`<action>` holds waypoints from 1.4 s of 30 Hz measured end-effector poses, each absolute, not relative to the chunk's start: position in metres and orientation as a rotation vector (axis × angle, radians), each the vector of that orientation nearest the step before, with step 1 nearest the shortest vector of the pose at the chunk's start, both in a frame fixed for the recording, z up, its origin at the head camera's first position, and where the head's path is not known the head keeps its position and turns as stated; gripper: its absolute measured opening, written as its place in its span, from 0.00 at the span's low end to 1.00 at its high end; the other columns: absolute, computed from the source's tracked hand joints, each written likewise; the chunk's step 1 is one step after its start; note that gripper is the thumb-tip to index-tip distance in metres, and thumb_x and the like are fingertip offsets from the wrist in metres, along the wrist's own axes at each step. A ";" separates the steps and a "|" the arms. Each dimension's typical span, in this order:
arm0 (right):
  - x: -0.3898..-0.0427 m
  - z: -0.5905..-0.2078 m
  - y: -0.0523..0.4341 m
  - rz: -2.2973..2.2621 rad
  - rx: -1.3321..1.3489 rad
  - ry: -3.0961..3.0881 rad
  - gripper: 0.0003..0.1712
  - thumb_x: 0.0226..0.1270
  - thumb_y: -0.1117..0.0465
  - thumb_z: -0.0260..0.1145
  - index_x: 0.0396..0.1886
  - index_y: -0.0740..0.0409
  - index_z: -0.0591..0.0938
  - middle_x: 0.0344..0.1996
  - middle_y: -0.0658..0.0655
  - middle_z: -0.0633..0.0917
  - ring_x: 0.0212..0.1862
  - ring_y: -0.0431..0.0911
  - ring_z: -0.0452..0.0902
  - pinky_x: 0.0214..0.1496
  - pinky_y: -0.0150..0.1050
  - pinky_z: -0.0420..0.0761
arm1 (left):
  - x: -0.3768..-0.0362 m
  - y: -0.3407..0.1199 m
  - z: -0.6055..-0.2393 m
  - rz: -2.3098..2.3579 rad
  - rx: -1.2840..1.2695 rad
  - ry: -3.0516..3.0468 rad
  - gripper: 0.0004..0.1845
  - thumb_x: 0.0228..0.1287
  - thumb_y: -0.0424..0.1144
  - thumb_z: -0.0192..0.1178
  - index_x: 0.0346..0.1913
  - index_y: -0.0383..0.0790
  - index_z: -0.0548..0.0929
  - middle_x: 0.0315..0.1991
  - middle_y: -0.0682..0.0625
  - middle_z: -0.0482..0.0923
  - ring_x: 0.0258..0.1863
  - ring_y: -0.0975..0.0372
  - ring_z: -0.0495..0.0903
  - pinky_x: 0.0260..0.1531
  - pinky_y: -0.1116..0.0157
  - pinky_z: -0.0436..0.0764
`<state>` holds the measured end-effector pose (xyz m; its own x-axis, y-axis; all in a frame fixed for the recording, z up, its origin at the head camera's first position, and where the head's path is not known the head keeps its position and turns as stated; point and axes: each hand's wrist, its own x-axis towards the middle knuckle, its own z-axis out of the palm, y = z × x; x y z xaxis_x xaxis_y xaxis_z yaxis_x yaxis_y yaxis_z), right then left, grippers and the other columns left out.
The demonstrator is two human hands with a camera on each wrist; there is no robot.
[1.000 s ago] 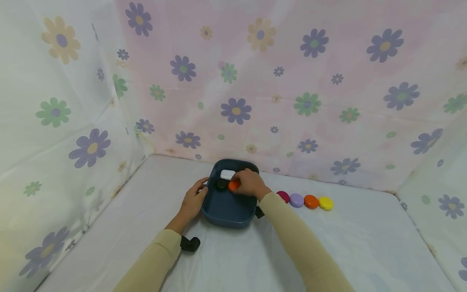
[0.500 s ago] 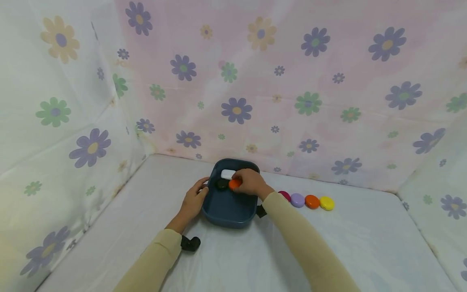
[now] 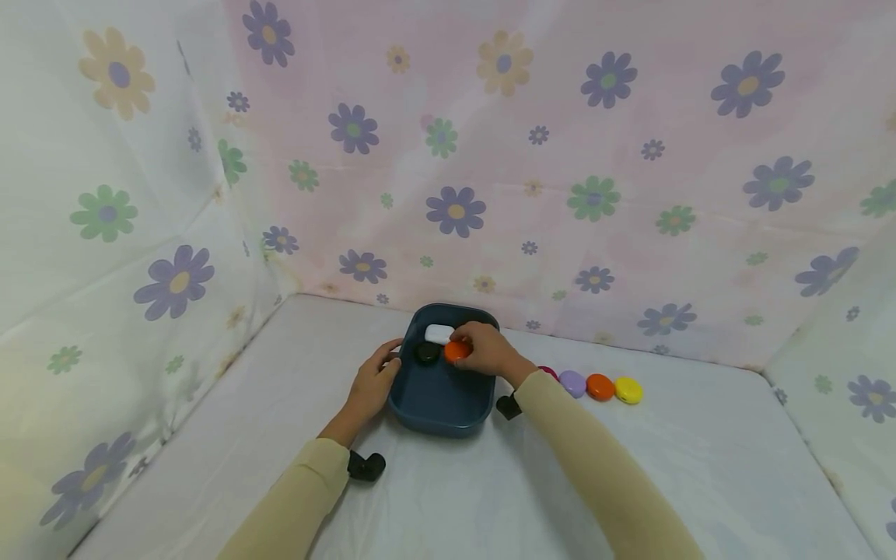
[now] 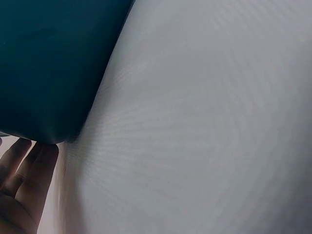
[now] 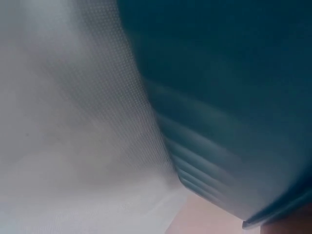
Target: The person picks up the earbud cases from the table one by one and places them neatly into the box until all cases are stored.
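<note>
In the head view, my right hand point(image 3: 485, 348) reaches into a dark blue bin point(image 3: 441, 400) over its right side. Its fingertips and thumb pinch a glossy orange disc point(image 3: 457, 351), whose left part shows. Beside that disc lie a black round piece point(image 3: 428, 352) and a white rounded piece point(image 3: 439, 334), near the bin's far end. My left hand point(image 3: 369, 386) rests against the bin's left side with fingers extended. In the left wrist view, its fingertips touch the bin's outer wall point(image 4: 48, 73). The right wrist view shows only the bin's outside point(image 5: 219, 97); the pinch is hidden there.
Right of the bin, a row of discs lies on the white-covered table point(image 3: 700, 467): a crimson one point(image 3: 548, 372) partly behind the sleeve, a lilac one point(image 3: 572, 383), another orange one point(image 3: 600, 387) and a yellow one point(image 3: 628, 390). A flowered curtain point(image 3: 392, 225) stands behind.
My right hand has shifted slightly right with the orange disc, opening a small gap from the black piece. My left hand and the bin stay put.
</note>
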<state>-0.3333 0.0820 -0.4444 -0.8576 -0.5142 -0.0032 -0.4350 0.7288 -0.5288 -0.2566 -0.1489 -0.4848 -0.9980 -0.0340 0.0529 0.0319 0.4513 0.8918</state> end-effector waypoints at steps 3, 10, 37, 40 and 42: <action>-0.330 -0.442 0.086 -0.839 -0.781 2.774 0.24 0.55 0.59 0.73 0.53 0.56 0.82 0.52 0.56 0.81 0.48 0.48 0.75 0.54 0.42 0.78 | -0.257 -0.149 -0.485 -1.613 -0.004 -2.622 0.23 0.72 0.45 0.45 0.68 0.56 0.69 0.58 0.43 0.77 0.55 0.51 0.76 0.56 0.50 0.72; -0.324 -0.437 0.094 -0.876 -0.774 2.768 0.24 0.54 0.59 0.74 0.53 0.54 0.82 0.52 0.55 0.80 0.50 0.49 0.76 0.55 0.44 0.78 | -0.259 -0.150 -0.489 -1.608 0.004 -2.625 0.23 0.73 0.45 0.45 0.68 0.57 0.69 0.58 0.44 0.77 0.55 0.51 0.76 0.55 0.50 0.72; -0.296 -0.417 0.160 -0.950 -0.690 2.834 0.23 0.54 0.59 0.73 0.52 0.55 0.83 0.49 0.53 0.83 0.48 0.49 0.76 0.50 0.46 0.79 | -0.257 -0.147 -0.484 -1.600 0.000 -2.631 0.23 0.72 0.44 0.45 0.68 0.55 0.69 0.58 0.43 0.77 0.54 0.51 0.77 0.54 0.50 0.72; -0.292 -0.418 0.167 -0.917 -0.667 2.837 0.23 0.54 0.58 0.73 0.52 0.54 0.83 0.48 0.52 0.83 0.48 0.48 0.75 0.49 0.45 0.78 | -0.257 -0.147 -0.483 -1.594 0.007 -2.633 0.23 0.72 0.44 0.45 0.68 0.55 0.69 0.58 0.43 0.77 0.54 0.51 0.77 0.54 0.50 0.72; -0.290 -0.418 0.172 -0.892 -0.666 2.843 0.23 0.54 0.58 0.73 0.52 0.54 0.83 0.48 0.51 0.83 0.49 0.48 0.76 0.49 0.44 0.78 | -0.258 -0.147 -0.483 -1.590 0.002 -2.638 0.23 0.73 0.44 0.44 0.69 0.55 0.68 0.58 0.42 0.77 0.54 0.50 0.77 0.55 0.50 0.72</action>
